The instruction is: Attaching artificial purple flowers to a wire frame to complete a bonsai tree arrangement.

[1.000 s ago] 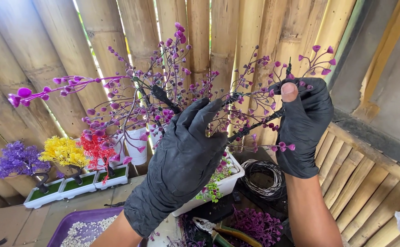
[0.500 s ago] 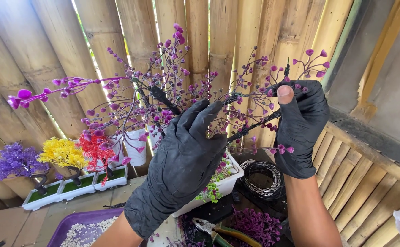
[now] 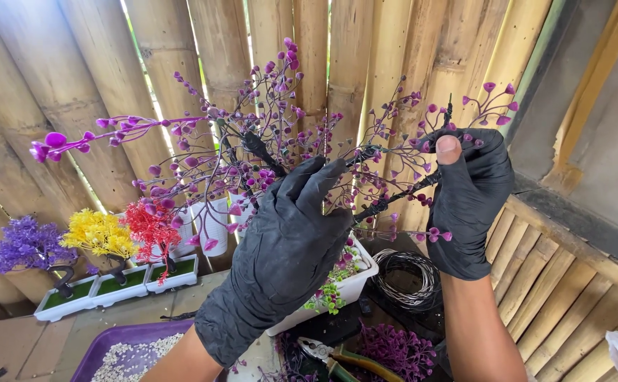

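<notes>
I hold up a small artificial tree (image 3: 252,152) with dark wire branches and many purple bead-like tips, in front of a bamboo wall. My left hand (image 3: 284,251), in a black glove, grips the trunk where the branches meet. My right hand (image 3: 468,198), in a black glove with the thumb tip bare through a hole, pinches a wire branch (image 3: 401,194) on the tree's right side. Below the hands stands a white rectangular pot (image 3: 355,283) with green sprigs.
Three finished small trees, purple (image 3: 29,244), yellow (image 3: 100,233) and red (image 3: 153,226), stand in white pots at left. A purple tray (image 3: 100,346) holds white gravel. A coil of wire (image 3: 408,276), pliers (image 3: 337,357) and loose purple foliage (image 3: 397,350) lie below. A bamboo bench (image 3: 563,297) is at right.
My right hand has shifted slightly down and left along the wire branch; the tree has tilted a little. My left hand keeps its grip on the trunk.
</notes>
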